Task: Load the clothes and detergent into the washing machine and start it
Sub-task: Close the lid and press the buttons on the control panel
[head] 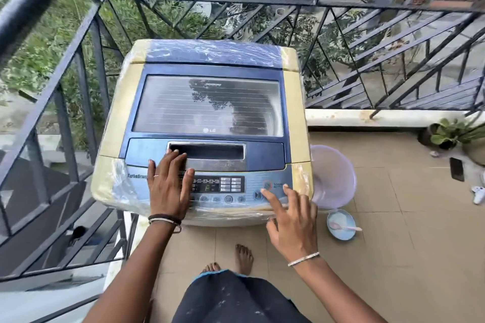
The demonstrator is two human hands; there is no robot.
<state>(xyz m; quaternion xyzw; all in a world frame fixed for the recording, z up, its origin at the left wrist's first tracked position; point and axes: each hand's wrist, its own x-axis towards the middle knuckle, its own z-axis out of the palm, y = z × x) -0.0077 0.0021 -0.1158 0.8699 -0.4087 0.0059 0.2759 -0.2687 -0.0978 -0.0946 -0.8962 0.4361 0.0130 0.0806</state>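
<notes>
Start button (pixel 258 195) lies at the forefinger of the right hand (pixel 291 220), spread and empty; left hand (pixel 168 186) lies flat on washer (pixel 210 105).

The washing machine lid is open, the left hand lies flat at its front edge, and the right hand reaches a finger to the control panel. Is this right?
No. The head view shows the lid closed. The left hand does lie flat at its front edge, and the right hand reaches a finger to the control panel.
</notes>
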